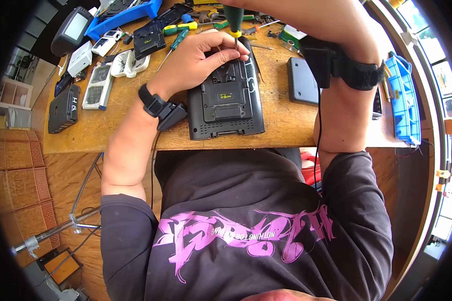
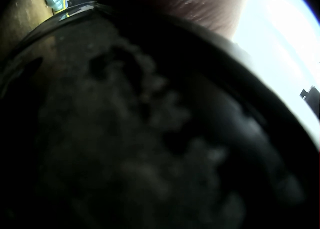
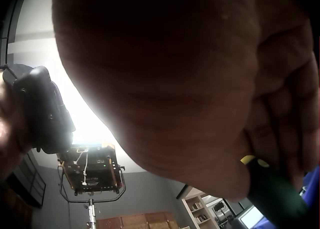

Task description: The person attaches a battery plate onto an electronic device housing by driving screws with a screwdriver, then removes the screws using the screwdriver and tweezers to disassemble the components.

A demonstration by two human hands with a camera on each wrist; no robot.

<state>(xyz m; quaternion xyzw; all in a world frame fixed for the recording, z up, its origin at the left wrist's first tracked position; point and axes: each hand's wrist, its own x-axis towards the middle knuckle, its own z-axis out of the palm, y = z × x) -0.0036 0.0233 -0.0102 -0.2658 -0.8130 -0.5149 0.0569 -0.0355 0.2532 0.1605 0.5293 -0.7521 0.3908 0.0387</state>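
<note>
A flat black device [image 1: 226, 125] lies on the wooden bench, a raised plate with a yellow logo on its upper face. Over its far end stands an upright screwdriver [image 1: 234, 19] with a green and yellow handle. My left hand [image 1: 198, 60] rests across the device's far part, thumb and index finger pinching about the lower end of the shaft. The screwdriver's tip is hidden by these fingers. In the right wrist view, my right hand [image 3: 175, 99] has its fingers curled round the green handle; in the head view it is beyond the top edge. Dark blur fills most of the left wrist view.
Another screwdriver [image 1: 178, 40] lies left of the device. Battery plates [image 1: 148, 39], white cases [image 1: 98, 85] and a black box [image 1: 64, 109] sit further left. To the right are a grey box [image 1: 302, 80] and a blue tray [image 1: 404, 100]. Loose tools lie at the back.
</note>
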